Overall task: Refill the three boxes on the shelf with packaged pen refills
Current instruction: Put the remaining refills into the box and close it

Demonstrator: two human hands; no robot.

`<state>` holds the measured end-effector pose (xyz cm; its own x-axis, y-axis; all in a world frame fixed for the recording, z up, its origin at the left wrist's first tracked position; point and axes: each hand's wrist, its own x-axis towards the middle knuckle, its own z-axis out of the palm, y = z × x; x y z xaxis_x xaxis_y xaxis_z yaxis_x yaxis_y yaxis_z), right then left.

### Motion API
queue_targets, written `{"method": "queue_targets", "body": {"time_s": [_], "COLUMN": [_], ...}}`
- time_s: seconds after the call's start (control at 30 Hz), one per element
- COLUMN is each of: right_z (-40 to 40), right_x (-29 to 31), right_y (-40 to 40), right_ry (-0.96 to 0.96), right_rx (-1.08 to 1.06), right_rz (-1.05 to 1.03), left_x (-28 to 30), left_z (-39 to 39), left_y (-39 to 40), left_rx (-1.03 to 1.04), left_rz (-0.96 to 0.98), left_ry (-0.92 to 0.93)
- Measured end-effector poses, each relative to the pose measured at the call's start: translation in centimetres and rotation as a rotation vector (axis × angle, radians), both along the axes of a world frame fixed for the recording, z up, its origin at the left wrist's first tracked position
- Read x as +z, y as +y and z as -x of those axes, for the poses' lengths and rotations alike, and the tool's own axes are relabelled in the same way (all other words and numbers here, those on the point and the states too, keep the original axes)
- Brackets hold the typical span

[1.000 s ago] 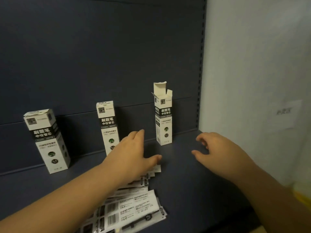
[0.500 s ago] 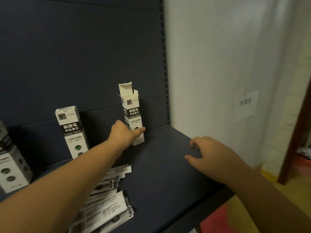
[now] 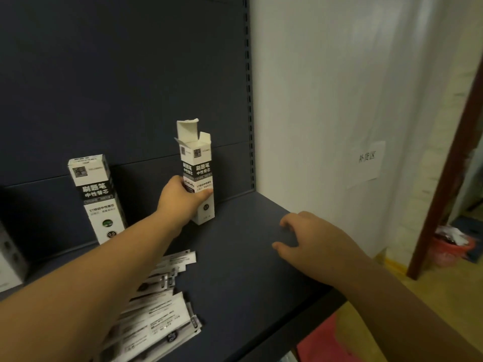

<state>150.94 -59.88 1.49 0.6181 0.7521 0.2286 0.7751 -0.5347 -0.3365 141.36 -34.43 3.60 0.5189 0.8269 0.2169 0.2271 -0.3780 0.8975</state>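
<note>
- Left hand (image 3: 180,198) reaches to the back of the shelf (image 3: 248,270) and holds the open box (image 3: 198,176). Grip is clamped on it: thumb across the front face, the other fingers round the left side, out of sight behind the box.
- The grip sits on the lower middle of the box. The black label band and the open top stand above the hand; the white foot of the box shows below the thumb.
- Open box stands upright, near the shelf's right rear corner, close to the back panel (image 3: 130,74). Top flaps are up, the tall one at the rear. Whether its base touches the shelf or is just off it, cannot tell.
- Right hand (image 3: 313,244) rests palm down on the shelf, well to the right of the open box and nearer the front edge. Fingers spread and loosely bent, grip apart, holding nothing.
- Middle box (image 3: 98,199) stands upright to the left, top closed, apart from the left hand.
- Third box (image 3: 10,259) is at the left frame edge, only partly in view.
- Refill packs (image 3: 156,309) lie flat in a loose overlapping pile at the front of the shelf, partly under the left forearm, apart from all boxes.
- Paper sign (image 3: 366,163) is stuck on the white wall (image 3: 326,74) to the right.
</note>
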Motion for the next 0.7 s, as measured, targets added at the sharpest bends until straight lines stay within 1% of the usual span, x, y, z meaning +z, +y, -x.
{"method": "queue_targets", "body": {"time_s": [0.2,0.27,0.4,0.53,0.7], "right_z": [2.0,2.9,5.0,7.9,11.1], "right_x": [0.9,1.2,1.8,2.5,2.9], "right_y": [3.5,4.9,7.7,10.5,13.5], "right_ry": [-0.025,-0.03,-0.062,-0.099,-0.13], "right_rx": [0.098,0.142,0.235,0.363,0.504], "right_rz": [0.002,0.009,-0.006,-0.009,0.029], "left_x": [1.6,2.4,3.5,3.5,2.6], "left_z": [4.1,6.0,10.4,15.2,20.7], "left_y": [-2.0,-2.5,-3.2,-3.3,-3.3], "left_rx": [-0.073,-0.083,-0.078,0.01,0.12], "left_rz": [-0.097,-0.116,-0.169,-0.268,-0.268], "left_ry": [-0.22,-0.268,-0.293,-0.274,-0.305]}}
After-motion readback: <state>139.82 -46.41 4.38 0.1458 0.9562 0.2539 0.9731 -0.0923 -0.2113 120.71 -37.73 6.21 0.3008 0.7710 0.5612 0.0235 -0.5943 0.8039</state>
